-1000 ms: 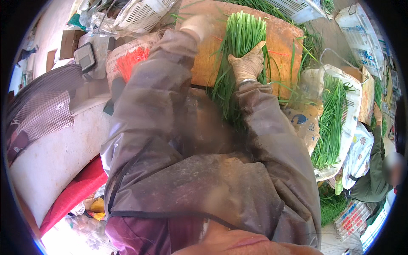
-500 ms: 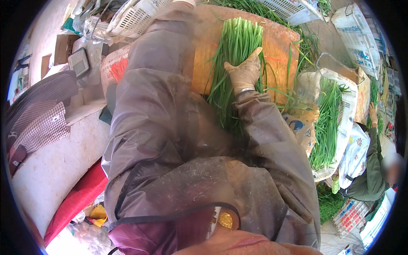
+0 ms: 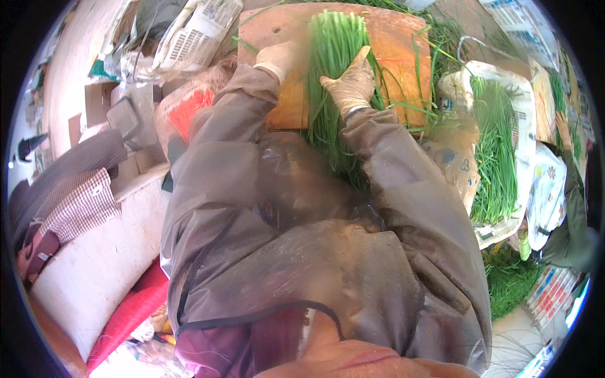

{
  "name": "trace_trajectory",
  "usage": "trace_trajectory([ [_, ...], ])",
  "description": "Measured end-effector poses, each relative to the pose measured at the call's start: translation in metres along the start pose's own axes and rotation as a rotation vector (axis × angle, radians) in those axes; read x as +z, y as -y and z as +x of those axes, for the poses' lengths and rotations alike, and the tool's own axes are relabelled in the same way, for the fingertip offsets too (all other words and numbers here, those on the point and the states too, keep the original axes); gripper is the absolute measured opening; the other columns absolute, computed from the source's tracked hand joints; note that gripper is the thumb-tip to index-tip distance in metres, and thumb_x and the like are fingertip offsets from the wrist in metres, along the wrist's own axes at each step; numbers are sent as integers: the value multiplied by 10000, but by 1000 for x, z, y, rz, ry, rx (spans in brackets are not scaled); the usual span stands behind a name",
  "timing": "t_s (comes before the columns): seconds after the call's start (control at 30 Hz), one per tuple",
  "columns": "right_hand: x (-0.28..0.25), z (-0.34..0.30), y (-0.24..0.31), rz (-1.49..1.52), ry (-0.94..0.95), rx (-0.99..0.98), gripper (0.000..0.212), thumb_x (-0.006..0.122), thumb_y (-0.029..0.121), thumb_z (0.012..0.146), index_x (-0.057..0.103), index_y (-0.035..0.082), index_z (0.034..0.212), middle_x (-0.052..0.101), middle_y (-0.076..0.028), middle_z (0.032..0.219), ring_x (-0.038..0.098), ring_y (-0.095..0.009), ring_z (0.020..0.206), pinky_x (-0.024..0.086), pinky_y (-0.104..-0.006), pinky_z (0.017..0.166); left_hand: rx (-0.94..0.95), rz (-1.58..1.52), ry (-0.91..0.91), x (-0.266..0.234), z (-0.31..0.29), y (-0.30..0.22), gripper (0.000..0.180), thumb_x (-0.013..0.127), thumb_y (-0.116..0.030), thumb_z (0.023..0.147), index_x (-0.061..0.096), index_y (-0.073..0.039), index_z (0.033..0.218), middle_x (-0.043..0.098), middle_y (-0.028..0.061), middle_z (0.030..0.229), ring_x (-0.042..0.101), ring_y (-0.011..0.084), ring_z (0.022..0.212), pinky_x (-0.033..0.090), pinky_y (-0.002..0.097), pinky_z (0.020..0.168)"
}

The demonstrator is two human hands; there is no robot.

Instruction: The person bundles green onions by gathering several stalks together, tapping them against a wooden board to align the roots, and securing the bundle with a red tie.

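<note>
A thick bunch of garlic chives [image 3: 334, 47] lies lengthwise over a wooden board [image 3: 403, 44], its pale cut ends at the far side and its leaves drooping over the near edge toward my lap. My right hand [image 3: 350, 83], in a pale glove, is closed on the right side of the bunch with the thumb raised along it. My left hand [image 3: 279, 58], gloved too, is over the board just left of the bunch. Its fingers are blurred, so I cannot tell whether they touch the stalks or hold anything.
Loose chives [image 3: 441, 44] lie along the board's right side. Beyond stands a white basket [image 3: 528, 120] full of chives. A box of red strips [image 3: 189, 113] and a small scale [image 3: 123, 118] are at left. A co-worker's sleeve [image 3: 570, 208] shows at far right.
My left hand has come back from the far top edge to beside the bunch. My right hand keeps its hold on the chives. The whole view has shifted slightly.
</note>
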State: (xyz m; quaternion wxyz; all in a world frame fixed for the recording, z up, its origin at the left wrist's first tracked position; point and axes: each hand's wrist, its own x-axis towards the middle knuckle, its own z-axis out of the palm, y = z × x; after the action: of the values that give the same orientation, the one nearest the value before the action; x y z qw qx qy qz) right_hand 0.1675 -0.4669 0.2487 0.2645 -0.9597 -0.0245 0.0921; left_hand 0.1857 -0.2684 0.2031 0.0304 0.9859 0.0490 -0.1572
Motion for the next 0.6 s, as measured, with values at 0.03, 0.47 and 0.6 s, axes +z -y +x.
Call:
trace_trajectory([
  [0.03, -1, 0, 0, 10, -7, 0, 1239, 854, 374, 590, 77, -66, 1449, 438, -222, 1327, 451, -342, 1214, 382, -415, 1022, -6, -48, 11, -2, 0, 4, 186, 471, -183, 878, 620, -82, 922, 663, 175, 962, 646, 347, 933, 519, 453, 761],
  [0.47, -5, 0, 2, 18, 16, 42, 1252, 867, 383, 573, 87, -38, 1458, 470, -182, 1288, 475, -326, 1183, 402, -422, 991, -150, 59, 210, -59, -36, 58, 227, 543, -210, 852, 701, -115, 983, 674, 143, 1054, 651, 312, 978, 515, 407, 825],
  [0.6, -1, 0, 1, 5, -10, 17, 1256, 864, 386, 579, 74, -40, 1458, 466, -185, 1293, 472, -332, 1185, 401, -425, 992, 272, -827, 253, -94, -55, 43, 120, 597, -231, 878, 668, -145, 923, 653, -4, 837, 605, 153, 800, 488, 275, 728],
])
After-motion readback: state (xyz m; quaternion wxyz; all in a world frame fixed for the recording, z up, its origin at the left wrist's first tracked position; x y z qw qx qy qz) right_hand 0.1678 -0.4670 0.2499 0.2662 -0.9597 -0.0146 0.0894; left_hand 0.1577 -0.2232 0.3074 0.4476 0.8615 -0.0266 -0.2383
